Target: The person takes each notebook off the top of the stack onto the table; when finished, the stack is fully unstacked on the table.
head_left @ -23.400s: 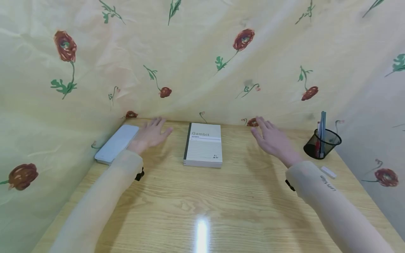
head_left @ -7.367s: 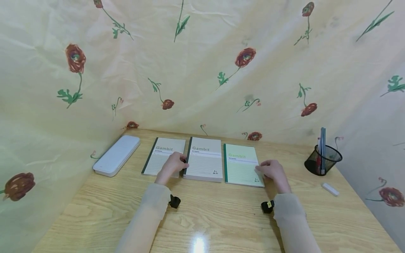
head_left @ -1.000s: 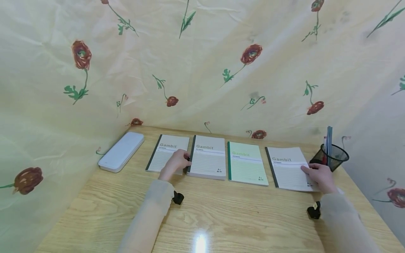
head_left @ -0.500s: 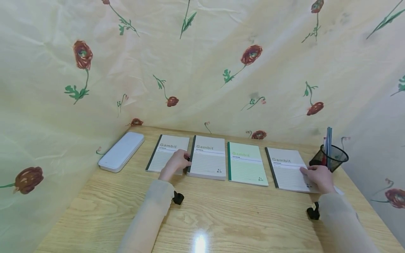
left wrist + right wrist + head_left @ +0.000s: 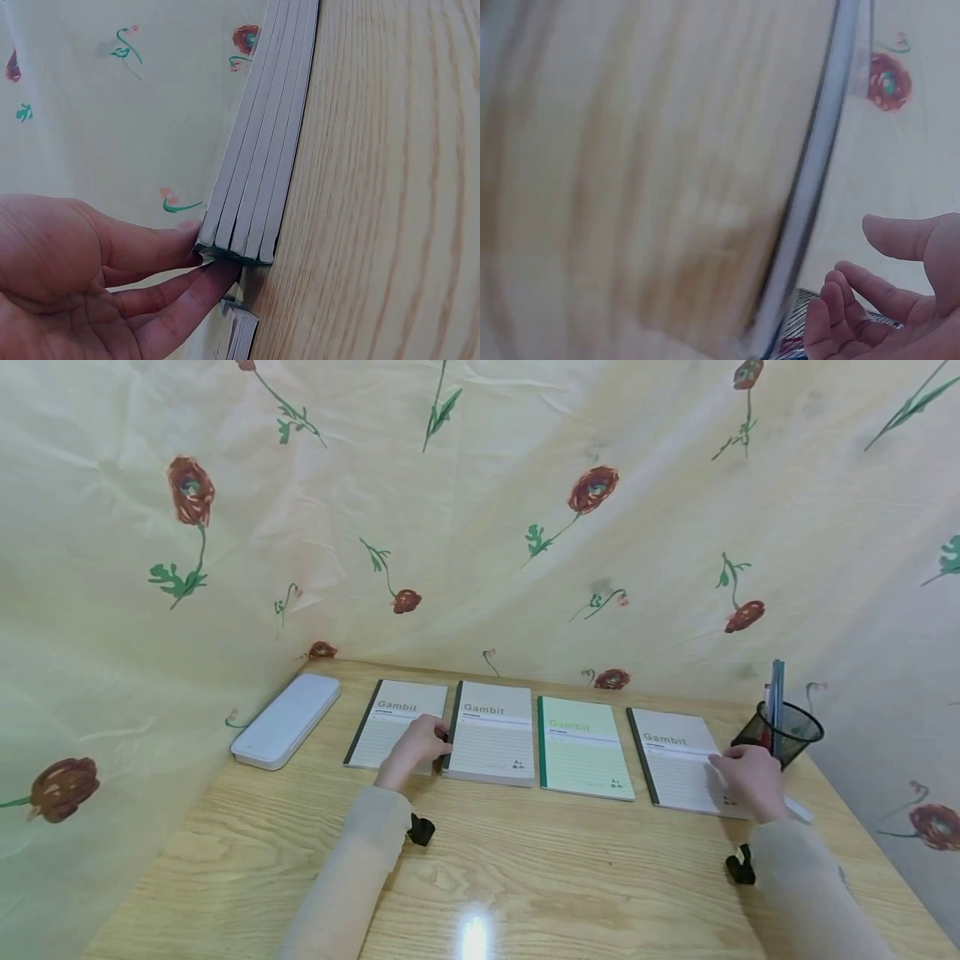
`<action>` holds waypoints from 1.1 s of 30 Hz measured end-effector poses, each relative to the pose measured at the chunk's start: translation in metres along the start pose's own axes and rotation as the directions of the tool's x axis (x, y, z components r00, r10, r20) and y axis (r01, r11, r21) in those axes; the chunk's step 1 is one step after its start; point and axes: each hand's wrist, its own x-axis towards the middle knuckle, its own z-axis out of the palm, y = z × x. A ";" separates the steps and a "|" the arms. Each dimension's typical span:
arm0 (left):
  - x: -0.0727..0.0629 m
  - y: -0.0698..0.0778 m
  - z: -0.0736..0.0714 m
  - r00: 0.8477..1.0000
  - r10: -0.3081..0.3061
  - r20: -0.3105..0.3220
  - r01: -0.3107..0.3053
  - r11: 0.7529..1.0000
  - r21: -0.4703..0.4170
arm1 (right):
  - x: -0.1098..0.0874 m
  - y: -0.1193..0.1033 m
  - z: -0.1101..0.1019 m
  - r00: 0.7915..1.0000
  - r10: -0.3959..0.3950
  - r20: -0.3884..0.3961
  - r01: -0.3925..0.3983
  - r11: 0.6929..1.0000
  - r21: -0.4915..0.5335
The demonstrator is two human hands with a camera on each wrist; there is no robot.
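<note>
Several Gambit notebooks lie in a row: a thin white one (image 5: 390, 735) at left, a thick white stack (image 5: 491, 735), a green one (image 5: 585, 747) and a white one (image 5: 682, 760) at right. My left hand (image 5: 412, 752) pinches the stack at its dark spine; in the left wrist view the thumb touches the top edge and fingers meet the spine of the layered notebooks (image 5: 259, 142). My right hand (image 5: 753, 777) hovers at the right notebook's right edge. In the right wrist view its thumb and loosely curled fingers (image 5: 885, 292) stand apart, holding nothing.
A black mesh cup (image 5: 798, 727) with pens stands behind my right hand. A small white block (image 5: 798, 810) lies partly hidden beside that wrist. A white case (image 5: 287, 720) lies at the left. Flowered cloth (image 5: 480, 527) hangs behind the wooden table (image 5: 525, 877).
The row was one stack at first; thin notebooks now flank it. In the last second my right hand let go of the right notebook, which lies flat. My left hand stayed still.
</note>
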 end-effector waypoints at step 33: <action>-0.001 0.002 0.001 1.000 -0.012 -0.006 0.012 1.000 0.003 | -0.034 -0.155 0.096 0.922 -0.262 0.284 0.117 0.889 0.443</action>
